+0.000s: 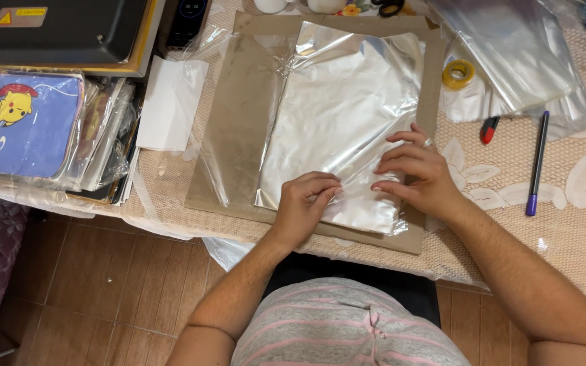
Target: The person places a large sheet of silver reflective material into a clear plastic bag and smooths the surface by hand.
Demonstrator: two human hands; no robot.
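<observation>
My left hand [304, 201] was curled nearly closed, its fingertips pinching the near edge of the clear plastic bag [344, 115]. My right hand [415, 171] lay half open beside it, fingers spread and bent, pressing down on the same bag; a ring showed on one finger. The two hands were just apart, both near the desk's front edge.

The bag was glossy and crinkled, catching bright white glare, with something pale and flat inside it. It rested on a flat brown cardboard sheet [239, 115], matte and rectangular, which ran from the desk's front edge almost to the back.

The desk [564, 224] wore a beige lace cloth with a white flower pattern under a clear cover. Toward its right side lay a purple pen [536, 163], a small red-tipped tool [488, 129] and a yellow tape roll [458, 73], the roll just beside the cardboard's right edge. More clear bags [517, 54] were heaped at the back right corner. At the left edge sat a stack of bagged items topped by a blue printed cloth [25, 122], with white paper [171, 102] next to it and a dark machine [55, 30] at the back left corner. Below the desk ran a brown wood-look floor [89, 271].
</observation>
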